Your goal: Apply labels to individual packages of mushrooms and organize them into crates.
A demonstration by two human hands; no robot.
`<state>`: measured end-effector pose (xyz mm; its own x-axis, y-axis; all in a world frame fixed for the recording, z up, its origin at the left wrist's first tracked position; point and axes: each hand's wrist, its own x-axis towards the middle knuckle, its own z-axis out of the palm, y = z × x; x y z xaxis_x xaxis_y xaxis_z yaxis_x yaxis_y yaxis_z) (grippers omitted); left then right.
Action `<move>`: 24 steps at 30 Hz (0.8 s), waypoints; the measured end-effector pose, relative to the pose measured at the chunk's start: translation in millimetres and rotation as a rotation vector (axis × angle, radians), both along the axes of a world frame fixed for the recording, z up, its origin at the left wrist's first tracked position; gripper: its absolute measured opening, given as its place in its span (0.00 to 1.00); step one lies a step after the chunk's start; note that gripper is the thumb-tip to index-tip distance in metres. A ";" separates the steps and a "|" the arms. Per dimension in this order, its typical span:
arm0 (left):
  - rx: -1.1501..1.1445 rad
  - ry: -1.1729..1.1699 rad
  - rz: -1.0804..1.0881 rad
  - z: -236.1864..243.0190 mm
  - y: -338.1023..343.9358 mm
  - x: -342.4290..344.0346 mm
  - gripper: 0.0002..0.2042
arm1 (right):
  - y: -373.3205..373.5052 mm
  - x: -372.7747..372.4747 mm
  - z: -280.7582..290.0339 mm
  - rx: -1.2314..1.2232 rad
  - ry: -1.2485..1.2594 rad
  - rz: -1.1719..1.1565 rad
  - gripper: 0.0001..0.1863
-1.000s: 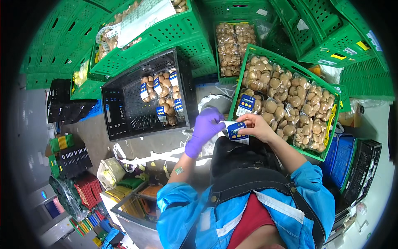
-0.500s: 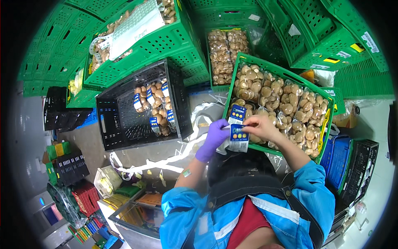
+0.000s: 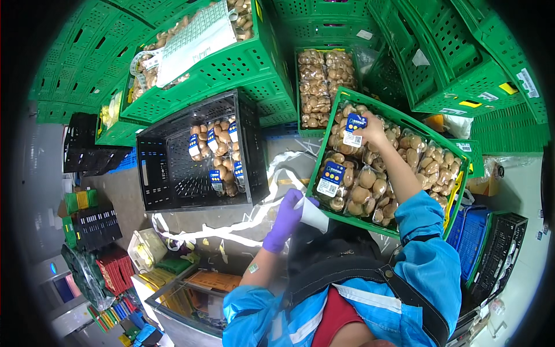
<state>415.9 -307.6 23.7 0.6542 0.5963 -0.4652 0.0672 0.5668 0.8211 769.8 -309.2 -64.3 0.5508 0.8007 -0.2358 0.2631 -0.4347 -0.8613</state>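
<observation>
right hand (image 3: pixel 370 130) pressing label (image 3: pixel 354 130), left hand (image 3: pixel 287 217) holding strip (image 3: pixel 314 214)

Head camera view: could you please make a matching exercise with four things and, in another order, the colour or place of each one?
Things:
1. left hand
2. right hand
3. black crate
4. white label roll

Descriptions:
a. holds a few labelled mushroom packs
b. wears a purple glove
c. presses a blue label on a mushroom pack
d. held by the gloved hand

Pairs: 1-b, 2-c, 3-a, 4-d
</observation>
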 end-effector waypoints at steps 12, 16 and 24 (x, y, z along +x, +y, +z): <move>0.192 -0.002 -0.339 27.6 32.2 2.6 0.14 | -21.5 -60.8 77.0 0.124 -0.475 0.165 0.35; 0.236 0.190 -0.188 9.0 32.7 4.1 0.10 | -60.2 -135.8 121.1 0.018 0.440 0.681 0.29; 0.177 0.311 -0.037 8.8 8.6 4.5 0.19 | -96.5 -153.7 129.7 0.128 0.206 0.504 0.11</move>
